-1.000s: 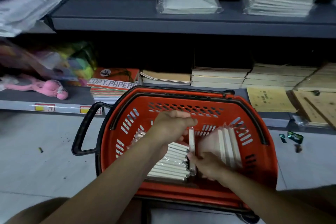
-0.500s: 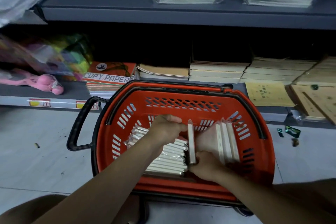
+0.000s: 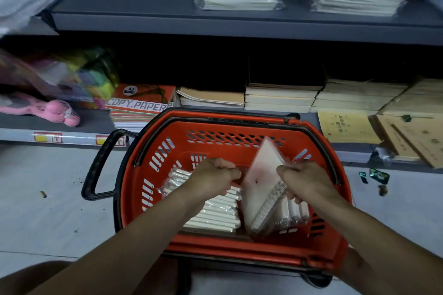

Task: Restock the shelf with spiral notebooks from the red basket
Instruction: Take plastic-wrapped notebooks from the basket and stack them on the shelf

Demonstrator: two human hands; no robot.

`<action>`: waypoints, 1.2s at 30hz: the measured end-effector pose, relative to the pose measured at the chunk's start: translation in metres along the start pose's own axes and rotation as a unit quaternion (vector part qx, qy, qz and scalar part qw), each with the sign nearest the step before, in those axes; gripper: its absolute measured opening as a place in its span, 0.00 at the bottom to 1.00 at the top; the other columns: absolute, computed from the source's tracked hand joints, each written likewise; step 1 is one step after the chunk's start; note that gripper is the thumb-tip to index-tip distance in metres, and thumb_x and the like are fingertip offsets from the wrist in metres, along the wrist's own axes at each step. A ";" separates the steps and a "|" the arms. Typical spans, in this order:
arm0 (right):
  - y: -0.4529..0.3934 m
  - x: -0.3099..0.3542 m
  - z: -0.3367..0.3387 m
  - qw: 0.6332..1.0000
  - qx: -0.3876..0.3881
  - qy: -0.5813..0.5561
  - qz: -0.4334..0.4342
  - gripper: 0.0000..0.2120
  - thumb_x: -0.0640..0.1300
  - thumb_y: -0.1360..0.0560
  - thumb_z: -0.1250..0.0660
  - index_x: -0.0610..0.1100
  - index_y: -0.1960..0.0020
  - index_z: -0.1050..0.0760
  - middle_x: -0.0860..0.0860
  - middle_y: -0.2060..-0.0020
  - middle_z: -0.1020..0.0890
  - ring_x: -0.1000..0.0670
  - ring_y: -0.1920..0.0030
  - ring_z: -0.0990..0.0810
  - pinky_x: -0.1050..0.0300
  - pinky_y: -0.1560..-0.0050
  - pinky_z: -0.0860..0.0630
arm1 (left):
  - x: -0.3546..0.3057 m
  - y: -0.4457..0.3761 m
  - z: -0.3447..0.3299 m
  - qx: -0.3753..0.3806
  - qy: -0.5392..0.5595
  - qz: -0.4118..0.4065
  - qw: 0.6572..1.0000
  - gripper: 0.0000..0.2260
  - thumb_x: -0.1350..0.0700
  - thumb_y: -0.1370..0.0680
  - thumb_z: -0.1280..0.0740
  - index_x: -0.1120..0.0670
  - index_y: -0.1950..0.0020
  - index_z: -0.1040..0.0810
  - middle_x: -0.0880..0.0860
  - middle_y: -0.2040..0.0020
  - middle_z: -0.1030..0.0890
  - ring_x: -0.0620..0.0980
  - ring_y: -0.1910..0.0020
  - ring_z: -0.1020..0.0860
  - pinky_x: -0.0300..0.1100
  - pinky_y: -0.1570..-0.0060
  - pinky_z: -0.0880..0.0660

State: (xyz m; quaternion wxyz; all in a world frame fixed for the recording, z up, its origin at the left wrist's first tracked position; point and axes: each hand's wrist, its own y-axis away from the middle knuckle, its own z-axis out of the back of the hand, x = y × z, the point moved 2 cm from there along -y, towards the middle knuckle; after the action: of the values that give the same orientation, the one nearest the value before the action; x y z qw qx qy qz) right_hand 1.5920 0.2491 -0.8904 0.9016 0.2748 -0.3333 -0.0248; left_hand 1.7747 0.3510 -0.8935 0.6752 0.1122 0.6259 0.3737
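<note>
Grey shelf (image 3: 239,24) boards rise behind the red basket (image 3: 235,250) on the floor; both hands pinch one wrapped spiral notebook (image 3: 262,187), left hand (image 3: 213,178) and right hand (image 3: 303,181) at opposite edges; lift it straight, clearing the packed rows, coil side supported.

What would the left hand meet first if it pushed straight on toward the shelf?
Probably the red basket, at its slotted far wall; the left hand sits inside it, though depth is unclear.
</note>
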 end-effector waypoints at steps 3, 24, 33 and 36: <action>0.011 0.006 0.024 0.998 -0.016 -0.054 0.018 0.14 0.47 0.25 0.35 0.38 0.61 0.18 0.43 0.75 0.18 0.48 0.75 0.24 0.57 0.67 0.25 | -0.006 0.001 0.006 -0.005 0.008 -0.016 1.000 0.09 0.57 0.24 0.27 0.55 0.44 0.18 0.54 0.52 0.15 0.50 0.57 0.19 0.44 0.54 0.21; 0.069 0.081 0.047 0.848 0.097 -0.499 0.146 0.07 0.33 0.24 0.43 0.40 0.60 0.31 0.40 0.65 0.24 0.47 0.67 0.23 0.49 0.60 0.26 | -0.057 0.049 0.051 -0.169 0.371 -0.095 0.908 0.19 0.52 0.24 0.28 0.58 0.37 0.26 0.57 0.44 0.19 0.55 0.46 0.17 0.49 0.45 0.20; 0.093 0.109 -0.010 0.821 0.246 -0.484 0.175 0.18 0.36 0.36 0.23 0.34 0.48 0.18 0.35 0.60 0.16 0.38 0.64 0.17 0.48 0.63 0.18 | -0.081 0.064 0.048 -0.019 0.454 -0.193 0.870 0.09 0.61 0.23 0.35 0.52 0.44 0.25 0.61 0.44 0.17 0.62 0.47 0.19 0.55 0.53 0.22; 0.090 0.114 0.007 0.816 0.299 -0.477 0.130 0.24 0.44 0.33 0.21 0.30 0.45 0.21 0.31 0.60 0.18 0.36 0.63 0.17 0.45 0.63 0.18 | -0.078 0.063 0.071 -0.032 0.424 -0.185 0.886 0.14 0.57 0.25 0.38 0.54 0.40 0.23 0.63 0.41 0.18 0.65 0.42 0.20 0.63 0.41 0.24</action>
State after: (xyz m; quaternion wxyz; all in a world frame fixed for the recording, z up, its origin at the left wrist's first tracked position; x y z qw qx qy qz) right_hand 1.6638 0.2962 -0.7728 0.4984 0.4382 -0.7451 0.0659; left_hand 1.8223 0.3668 -0.7816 0.4052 -0.1963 0.8498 0.2740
